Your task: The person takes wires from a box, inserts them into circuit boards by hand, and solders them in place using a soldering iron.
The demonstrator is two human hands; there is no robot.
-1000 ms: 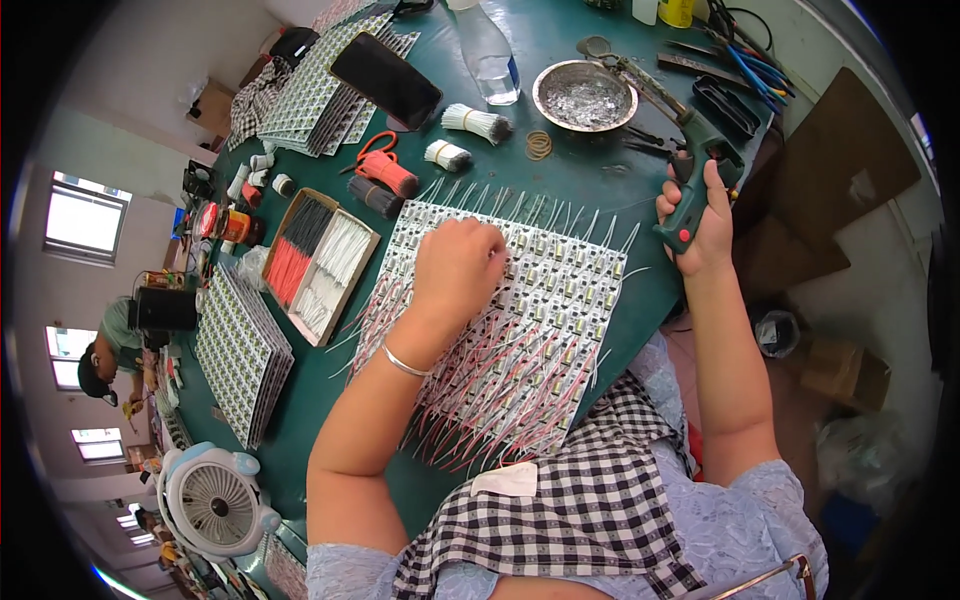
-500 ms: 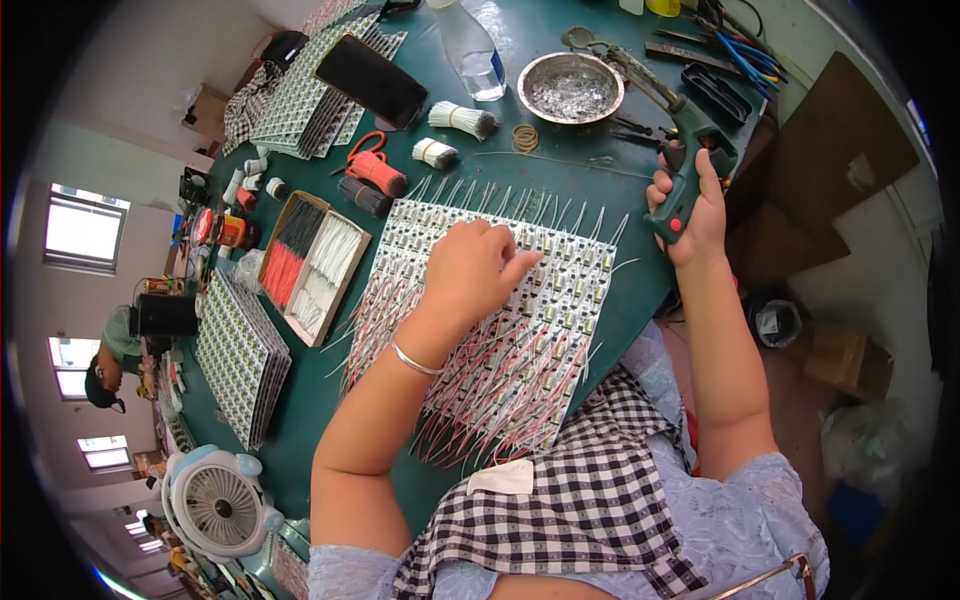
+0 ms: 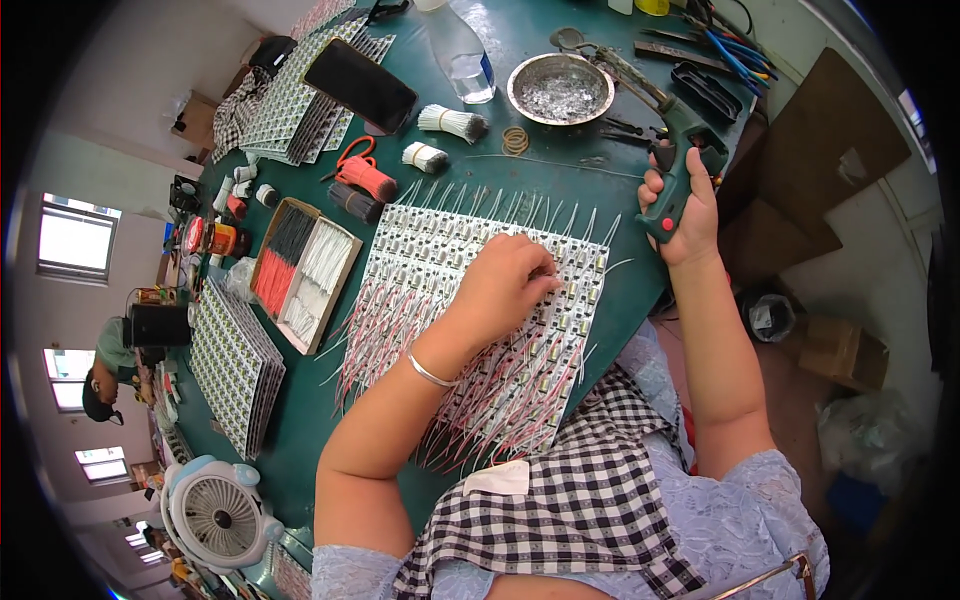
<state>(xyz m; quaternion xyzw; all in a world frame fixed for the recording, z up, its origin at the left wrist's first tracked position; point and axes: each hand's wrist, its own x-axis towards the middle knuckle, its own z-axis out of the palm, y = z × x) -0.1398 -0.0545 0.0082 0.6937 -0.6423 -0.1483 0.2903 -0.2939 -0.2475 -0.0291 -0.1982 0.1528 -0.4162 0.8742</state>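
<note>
A panel of small circuit boards (image 3: 580,262) lies on the green table, with white wires standing out along its far edge and red and white wires over its near part. Above the panel's middle is my left hand (image 3: 505,288), fingers curled and thumb drawn in toward them. Whatever those fingers may pinch is too hidden to make out. My right hand (image 3: 694,225) grips a green soldering gun (image 3: 675,190) by its handle, to the right of the panel. The gun's shaft points up and left, toward a round metal bowl (image 3: 518,101) holding silvery scraps.
Left of the panel, a divided box (image 3: 338,285) holds black, red and white wires. Beyond it lie wire bundles (image 3: 452,122), red-handled scissors (image 3: 356,152), a phone (image 3: 360,86) and a bottle (image 3: 462,60). Stacked panels (image 3: 235,360) and a fan (image 3: 222,510) stand farther left.
My left hand has shifted right across the panel, and its fingers are more curled, with the thumb tucked closer. The right hand keeps its grip on the soldering gun.
</note>
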